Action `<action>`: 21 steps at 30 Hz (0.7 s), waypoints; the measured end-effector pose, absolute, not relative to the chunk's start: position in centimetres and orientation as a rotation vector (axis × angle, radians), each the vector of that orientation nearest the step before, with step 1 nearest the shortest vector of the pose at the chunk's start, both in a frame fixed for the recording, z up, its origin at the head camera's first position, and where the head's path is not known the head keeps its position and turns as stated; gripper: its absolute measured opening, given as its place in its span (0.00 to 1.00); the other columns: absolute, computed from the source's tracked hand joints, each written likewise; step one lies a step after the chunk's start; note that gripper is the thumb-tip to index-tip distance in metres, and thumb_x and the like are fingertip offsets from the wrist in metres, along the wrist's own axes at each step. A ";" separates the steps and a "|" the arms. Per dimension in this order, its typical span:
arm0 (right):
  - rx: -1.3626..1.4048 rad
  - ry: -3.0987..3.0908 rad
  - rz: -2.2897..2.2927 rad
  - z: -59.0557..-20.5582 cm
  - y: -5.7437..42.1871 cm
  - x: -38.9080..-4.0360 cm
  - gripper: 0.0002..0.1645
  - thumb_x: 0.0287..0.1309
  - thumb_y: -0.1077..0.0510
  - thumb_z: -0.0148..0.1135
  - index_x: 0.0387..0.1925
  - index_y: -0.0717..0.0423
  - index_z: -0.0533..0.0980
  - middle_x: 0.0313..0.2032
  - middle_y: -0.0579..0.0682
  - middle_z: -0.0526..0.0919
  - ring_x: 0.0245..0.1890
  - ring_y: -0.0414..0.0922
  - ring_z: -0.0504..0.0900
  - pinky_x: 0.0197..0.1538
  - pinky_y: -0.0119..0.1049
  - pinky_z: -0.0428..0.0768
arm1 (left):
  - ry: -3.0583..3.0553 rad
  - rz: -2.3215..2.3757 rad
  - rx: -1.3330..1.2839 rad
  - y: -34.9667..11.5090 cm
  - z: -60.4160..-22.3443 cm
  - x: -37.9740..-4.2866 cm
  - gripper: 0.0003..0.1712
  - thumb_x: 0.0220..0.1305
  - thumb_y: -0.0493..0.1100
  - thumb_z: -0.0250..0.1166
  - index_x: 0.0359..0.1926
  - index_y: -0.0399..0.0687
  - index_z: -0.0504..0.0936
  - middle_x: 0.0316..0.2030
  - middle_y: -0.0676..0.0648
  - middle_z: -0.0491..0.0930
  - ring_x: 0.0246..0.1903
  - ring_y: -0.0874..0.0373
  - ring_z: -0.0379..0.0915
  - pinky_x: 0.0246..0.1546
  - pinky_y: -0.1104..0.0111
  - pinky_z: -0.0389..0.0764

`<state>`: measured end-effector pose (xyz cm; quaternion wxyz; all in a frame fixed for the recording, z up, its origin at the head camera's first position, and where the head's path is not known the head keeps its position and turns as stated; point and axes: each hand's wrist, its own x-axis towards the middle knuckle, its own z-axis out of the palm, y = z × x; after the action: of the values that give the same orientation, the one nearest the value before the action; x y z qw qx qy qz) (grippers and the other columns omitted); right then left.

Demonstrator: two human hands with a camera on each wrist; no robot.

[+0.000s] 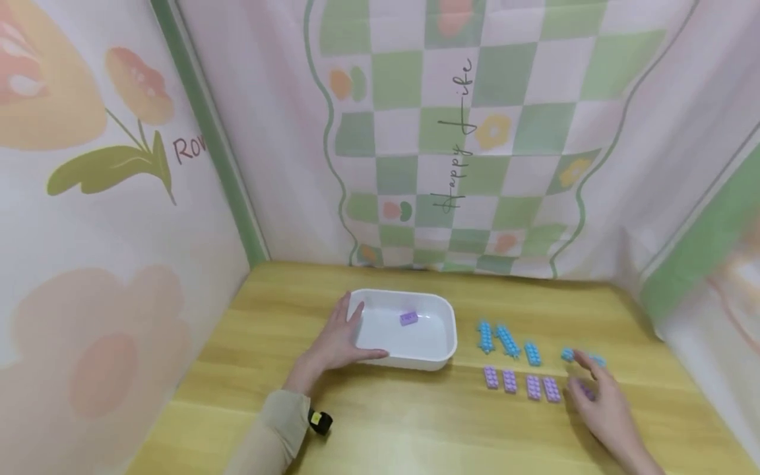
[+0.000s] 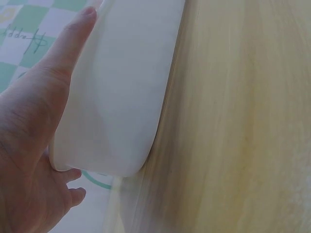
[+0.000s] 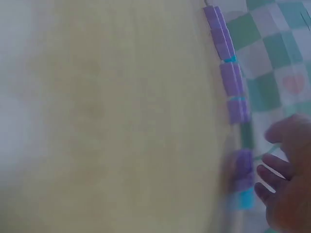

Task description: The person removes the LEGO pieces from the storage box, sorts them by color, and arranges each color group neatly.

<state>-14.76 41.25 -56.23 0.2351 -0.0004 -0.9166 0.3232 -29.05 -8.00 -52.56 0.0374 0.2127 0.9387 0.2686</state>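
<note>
My left hand [image 1: 335,340] lies spread over the left end of a white rectangular tub [image 1: 410,362], its thumb along the near rim. In the left wrist view the straight thumb rests against the tub's side wall [image 2: 121,92]. One purple building block [image 1: 408,318] sits inside the tub. At the right, my right hand [image 1: 605,402] hovers over the table with fingers apart, holding nothing visible. Beneath its fingers a purple block [image 1: 586,392] is partly hidden. Two blue blocks [image 1: 567,354] lie by its fingertips, one partly covered.
Between tub and right hand, several purple blocks [image 1: 509,381] stand in a row on the wooden table [image 1: 427,422]. Behind them lie three blue blocks [image 1: 507,341], two of them longer with small projections at their ends. A patterned cloth [image 1: 457,165] hangs along the table's back edge.
</note>
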 end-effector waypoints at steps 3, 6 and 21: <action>0.077 -2.372 0.919 -54.5 38.6 -16.5 0.33 0.64 0.76 0.67 0.70 0.72 0.74 0.61 0.76 0.82 0.62 0.46 0.81 0.61 0.03 0.62 | 2.888 0.817 0.632 -8.2 -52.8 -28.9 0.76 0.55 0.80 0.76 0.89 0.45 0.52 0.90 0.33 0.32 0.89 0.32 0.33 0.87 0.36 0.54; 0.242 -2.280 0.969 -52.4 34.8 -18.8 0.30 0.60 0.79 0.67 0.65 0.71 0.79 0.57 0.71 0.86 0.60 0.20 0.74 0.63 0.05 0.63 | 2.896 0.815 0.617 -8.4 -52.8 -29.0 0.76 0.55 0.80 0.76 0.89 0.47 0.52 0.90 0.34 0.32 0.90 0.33 0.33 0.87 0.36 0.53; 0.749 -2.630 0.782 -52.1 20.0 -29.6 0.17 0.65 0.62 0.75 0.52 0.66 0.84 0.48 0.63 0.90 0.49 0.60 0.89 0.55 0.60 0.90 | 2.908 0.820 0.664 -7.9 -53.1 -29.2 0.76 0.54 0.79 0.77 0.89 0.45 0.53 0.90 0.32 0.35 0.89 0.32 0.37 0.86 0.36 0.58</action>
<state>-29.57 19.98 -52.14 0.1483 0.2605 -0.9145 0.2718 -29.24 -7.92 -53.12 0.0240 0.2146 0.9398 0.2648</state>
